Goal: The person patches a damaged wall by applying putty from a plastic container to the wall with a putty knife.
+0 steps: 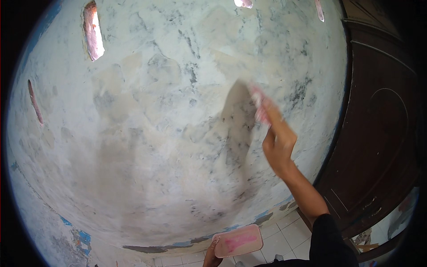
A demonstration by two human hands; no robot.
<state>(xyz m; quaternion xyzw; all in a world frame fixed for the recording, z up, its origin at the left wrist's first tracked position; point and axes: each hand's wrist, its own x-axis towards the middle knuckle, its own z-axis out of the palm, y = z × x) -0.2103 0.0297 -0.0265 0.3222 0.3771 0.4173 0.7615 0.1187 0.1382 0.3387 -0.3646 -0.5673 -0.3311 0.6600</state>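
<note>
Patchy wall (155,133) fills the frame; right hand (278,144) grips a blurred scraper (258,107) against it right of centre, left hand (211,258) clasps a pink tray (238,241) bottom centre; probably best kept flat, strokes overlapping

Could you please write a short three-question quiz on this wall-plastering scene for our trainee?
1. True or false: the right hand presses a pink scraper against the patchy wall.
2. What does the left hand hold low near the tiled floor?
A. a bucket
B. a flat pink tray
C. a brush
3. What stands to the right of the wall?

Key:
1. True
2. B
3. A dark brown wooden door.
</note>
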